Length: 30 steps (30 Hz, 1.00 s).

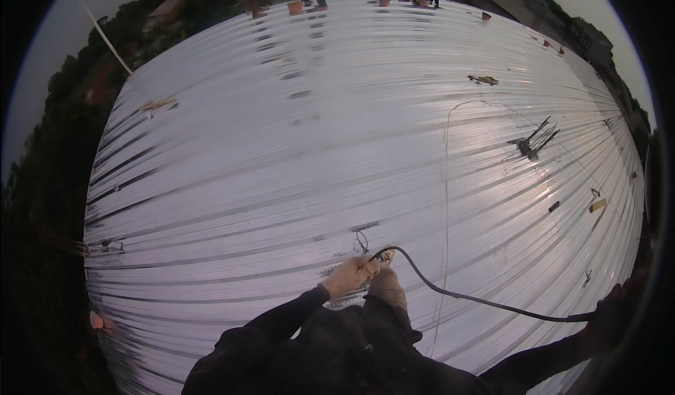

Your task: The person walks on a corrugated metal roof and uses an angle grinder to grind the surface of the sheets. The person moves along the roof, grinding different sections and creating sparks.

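Observation:
My left hand (349,275) is closed around one end of a black cable (460,296), low over the ribbed metal roof and beside my leg (388,291). From there the cable sags across to the right, where it meets my right hand (613,314) near the picture's rim. That hand is in deep shadow and seems closed on the cable's thicker end; its separate fingers are hard to make out. Just beyond my left hand, a thin dark wire loop (362,241) stands up from the roof sheet.
Silvery ribbed roofing (281,156) spreads ahead. A thin pale cord (447,184) runs over it. To the right lie dark rods (538,142) and a yellowish block (598,205). People and several buckets (295,7) are at the far edge. Trees (49,135) lie beyond the left edge.

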Tool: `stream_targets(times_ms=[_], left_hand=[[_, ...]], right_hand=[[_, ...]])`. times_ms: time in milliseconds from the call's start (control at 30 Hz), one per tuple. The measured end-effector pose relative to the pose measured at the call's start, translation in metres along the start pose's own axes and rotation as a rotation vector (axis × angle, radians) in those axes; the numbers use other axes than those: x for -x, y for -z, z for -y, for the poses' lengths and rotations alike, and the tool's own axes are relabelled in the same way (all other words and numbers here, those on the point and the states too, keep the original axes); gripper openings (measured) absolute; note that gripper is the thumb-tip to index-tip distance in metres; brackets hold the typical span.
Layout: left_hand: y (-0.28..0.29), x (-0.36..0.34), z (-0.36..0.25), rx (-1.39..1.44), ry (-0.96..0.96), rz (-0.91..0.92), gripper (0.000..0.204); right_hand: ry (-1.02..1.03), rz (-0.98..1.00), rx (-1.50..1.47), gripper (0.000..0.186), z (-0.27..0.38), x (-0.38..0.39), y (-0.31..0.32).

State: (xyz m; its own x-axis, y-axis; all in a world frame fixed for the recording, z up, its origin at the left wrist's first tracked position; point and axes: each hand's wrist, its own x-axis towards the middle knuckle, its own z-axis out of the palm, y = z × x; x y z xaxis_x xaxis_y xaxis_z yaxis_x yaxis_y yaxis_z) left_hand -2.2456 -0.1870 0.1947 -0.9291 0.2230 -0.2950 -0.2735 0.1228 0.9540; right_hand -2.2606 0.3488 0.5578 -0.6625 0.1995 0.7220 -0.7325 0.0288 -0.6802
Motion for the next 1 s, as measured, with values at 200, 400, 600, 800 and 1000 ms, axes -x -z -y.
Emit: stream_targets(times_ms=[200, 400, 600, 800, 1000], left_hand=[[0.02, -0.143, -0.202, 0.025, 0.053, -0.04, 0.047], [0.02, -0.24, -0.301, -0.343, -0.183, 0.151, 0.05], [0.08, -0.322, -0.33, -0.438, 0.008, 0.176, 0.05], [0.162, -0.444, -0.309, -0.471, -0.076, 0.268, 0.045], [0.271, -0.562, -0.364, -0.209, 0.072, 0.426, 0.047]], right_hand=[[-0.527, 0.393, -0.746, 0.079, -0.186, -0.046, -0.096], [-1.047, 0.424, -0.765, 0.118, -0.325, -0.049, -0.226], [-1.188, 0.587, -0.634, 0.111, -0.438, -0.089, -0.29], [-1.205, 0.709, -0.46, 0.086, -0.55, -0.146, -0.345], [-1.236, 0.61, -0.475, 0.082, -0.644, -0.207, -0.402]])
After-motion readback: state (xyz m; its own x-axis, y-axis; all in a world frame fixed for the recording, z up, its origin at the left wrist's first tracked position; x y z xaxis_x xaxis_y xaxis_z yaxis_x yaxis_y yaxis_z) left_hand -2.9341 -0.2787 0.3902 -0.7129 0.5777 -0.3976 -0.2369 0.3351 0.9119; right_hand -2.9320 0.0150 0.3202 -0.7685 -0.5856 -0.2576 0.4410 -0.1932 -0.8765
